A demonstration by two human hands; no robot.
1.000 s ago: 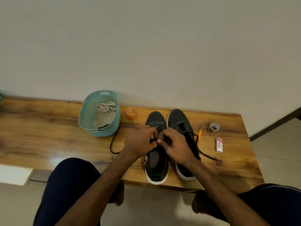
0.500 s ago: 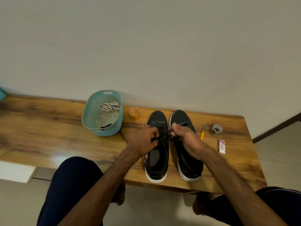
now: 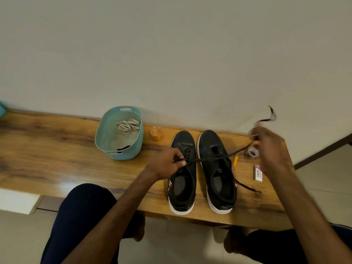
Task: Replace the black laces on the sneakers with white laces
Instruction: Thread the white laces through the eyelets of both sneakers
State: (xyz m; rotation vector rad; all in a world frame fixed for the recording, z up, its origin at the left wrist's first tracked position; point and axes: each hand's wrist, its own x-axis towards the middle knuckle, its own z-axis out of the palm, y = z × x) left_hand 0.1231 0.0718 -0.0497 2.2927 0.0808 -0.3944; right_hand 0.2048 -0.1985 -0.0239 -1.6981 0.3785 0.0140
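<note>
The black lace point(image 3: 209, 159) runs taut, left to right, over the right sneaker point(image 3: 219, 187) — pinched at the left sneaker's point(image 3: 182, 187) eyelets by the left hand point(image 3: 165, 164), its far end gripped in the blurred right hand point(image 3: 270, 149) above the tape roll point(image 3: 252, 153). White laces point(image 3: 128, 126) lie in the basket point(image 3: 106, 138) on the bench point(image 3: 57, 149), nearer the left hand — only a small orange jar point(image 3: 156, 133) near that path.

R hand point(image 3: 270, 147) motion-blurred, grip on black lace point(image 3: 211, 158) unclear.
</note>
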